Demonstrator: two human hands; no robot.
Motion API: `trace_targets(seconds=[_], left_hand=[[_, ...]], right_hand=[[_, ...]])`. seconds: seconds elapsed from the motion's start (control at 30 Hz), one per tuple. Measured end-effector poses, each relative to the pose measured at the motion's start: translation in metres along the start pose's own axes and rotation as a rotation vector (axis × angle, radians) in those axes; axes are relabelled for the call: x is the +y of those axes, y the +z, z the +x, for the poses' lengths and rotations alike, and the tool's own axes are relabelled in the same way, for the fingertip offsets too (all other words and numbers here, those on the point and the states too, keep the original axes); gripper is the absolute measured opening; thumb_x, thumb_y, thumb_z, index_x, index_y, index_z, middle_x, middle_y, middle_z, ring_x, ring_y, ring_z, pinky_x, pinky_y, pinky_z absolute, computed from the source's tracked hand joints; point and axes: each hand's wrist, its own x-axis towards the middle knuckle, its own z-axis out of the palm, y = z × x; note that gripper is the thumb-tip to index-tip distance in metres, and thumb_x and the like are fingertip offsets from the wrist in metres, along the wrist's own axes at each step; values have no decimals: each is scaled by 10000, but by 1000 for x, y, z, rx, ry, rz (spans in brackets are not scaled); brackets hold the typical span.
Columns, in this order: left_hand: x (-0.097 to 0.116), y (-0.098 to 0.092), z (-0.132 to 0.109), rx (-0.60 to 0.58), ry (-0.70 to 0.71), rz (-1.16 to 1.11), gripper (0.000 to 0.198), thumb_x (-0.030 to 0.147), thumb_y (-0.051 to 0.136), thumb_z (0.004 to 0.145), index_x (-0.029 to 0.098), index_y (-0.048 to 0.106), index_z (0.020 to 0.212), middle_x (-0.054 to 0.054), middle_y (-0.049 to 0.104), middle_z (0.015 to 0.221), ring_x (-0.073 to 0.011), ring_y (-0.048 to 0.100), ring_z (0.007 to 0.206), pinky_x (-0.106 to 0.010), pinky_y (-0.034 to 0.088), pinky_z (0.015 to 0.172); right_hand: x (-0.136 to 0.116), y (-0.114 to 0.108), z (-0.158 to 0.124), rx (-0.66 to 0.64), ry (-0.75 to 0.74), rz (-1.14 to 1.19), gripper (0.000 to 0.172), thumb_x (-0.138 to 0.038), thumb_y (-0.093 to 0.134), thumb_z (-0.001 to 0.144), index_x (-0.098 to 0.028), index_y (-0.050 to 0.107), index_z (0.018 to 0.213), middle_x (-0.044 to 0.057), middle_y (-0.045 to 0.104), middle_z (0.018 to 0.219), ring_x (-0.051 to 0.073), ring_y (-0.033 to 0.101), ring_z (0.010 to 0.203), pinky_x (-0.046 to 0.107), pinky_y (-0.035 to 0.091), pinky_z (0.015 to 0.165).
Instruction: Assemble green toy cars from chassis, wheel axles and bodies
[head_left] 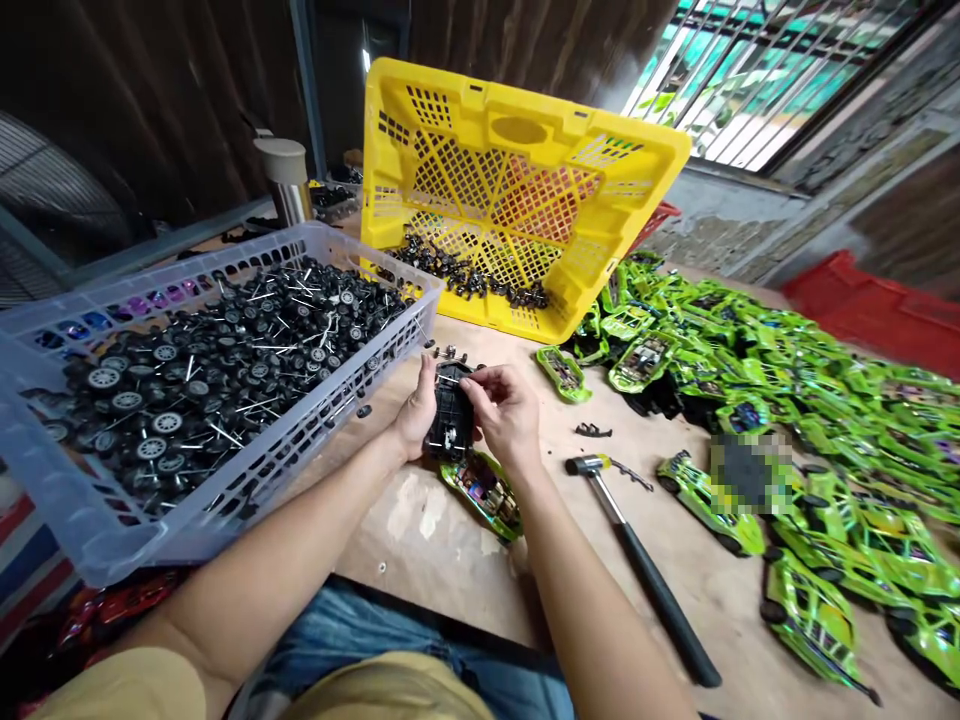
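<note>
My left hand (417, 410) grips a black toy-car chassis (450, 420) from its left side, holding it upright over the table. My right hand (508, 410) is pinched at the chassis's top edge, fingers closed on a thin metal wheel axle (448, 378). Just below my hands a green toy-car body (484, 492) lies upside down on the brown table (675, 570). A grey plastic basket (202, 500) full of black wheels on metal axles stands to the left of my hands.
A yellow crate (517, 150) is tilted up behind, with black parts at its bottom. Several green toy cars (795, 440) cover the right of the table. A small hammer (637, 560) lies right of my right forearm. A red crate (877, 310) is far right.
</note>
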Motion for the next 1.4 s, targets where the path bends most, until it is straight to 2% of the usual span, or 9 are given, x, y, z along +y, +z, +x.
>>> trace_targets(seconds=[0.1, 0.47, 0.73, 0.8, 0.9, 1.0, 1.17, 1.3, 1.4], left_hand=[[1, -2, 1, -104, -20, 60, 775, 818, 407, 775, 119, 700, 938, -93, 731, 726, -207, 715, 649, -268, 570, 581], [2, -8, 3, -174, -78, 109, 609, 617, 372, 901, 107, 693, 983, -106, 736, 722, -200, 693, 565, -273, 539, 517], [-4, -4, 0, -138, -53, 188, 644, 577, 296, 926, 75, 695, 979, -123, 733, 678, -195, 664, 492, -270, 508, 466], [-5, -3, 2, -111, -36, 178, 608, 558, 330, 926, 75, 697, 969, -114, 731, 667, -189, 661, 487, -270, 517, 490], [-1, -4, 3, -121, -24, 124, 625, 551, 308, 931, 61, 694, 967, -125, 725, 659, -199, 663, 496, -279, 517, 490], [8, -6, 3, -140, 31, 54, 618, 537, 280, 941, 68, 676, 1023, -131, 732, 713, -198, 665, 510, -282, 515, 468], [14, -6, 0, -168, 194, -36, 412, 423, 400, 939, 120, 633, 1093, -105, 740, 911, -167, 684, 617, -275, 558, 554], [11, -1, -3, -111, 253, -16, 403, 462, 457, 932, 121, 634, 1051, -82, 719, 883, -138, 663, 619, -241, 550, 565], [6, 2, -4, -38, 309, 71, 494, 568, 529, 882, 127, 638, 1077, -78, 710, 895, -133, 669, 666, -233, 553, 624]], right_hand=[[2, 0, -4, 26, 7, 23, 235, -412, 714, 780, -195, 635, 823, 0, 585, 718, 125, 521, 621, 245, 451, 548], [4, -5, -9, 18, 123, 192, 298, -470, 750, 730, -205, 631, 800, -15, 596, 669, 116, 541, 532, 237, 437, 447], [4, -4, -5, -110, 415, 542, 385, -488, 780, 669, -210, 561, 820, -88, 497, 541, 85, 426, 383, 230, 390, 343], [2, -12, -2, -95, 377, 419, 393, -534, 742, 694, -199, 571, 807, -64, 523, 581, 93, 459, 440, 241, 431, 407], [-12, -34, -13, -111, 147, -48, 393, -564, 645, 790, -179, 643, 868, 42, 625, 815, 157, 583, 680, 326, 529, 652], [-30, -56, -45, -338, -54, -520, 461, -514, 714, 759, -204, 661, 1096, 124, 620, 1081, 282, 597, 955, 464, 506, 856], [-33, -81, -91, -504, 82, -645, 456, -338, 632, 842, -206, 560, 1272, 122, 626, 1137, 274, 614, 989, 431, 514, 873], [-20, -110, -87, -583, 270, -515, 367, -469, 424, 952, -199, 634, 1085, 58, 686, 927, 220, 636, 819, 334, 522, 734], [-10, -122, -81, -369, 258, -643, 428, -523, 408, 935, -172, 643, 1009, 108, 676, 972, 259, 633, 904, 374, 510, 795]])
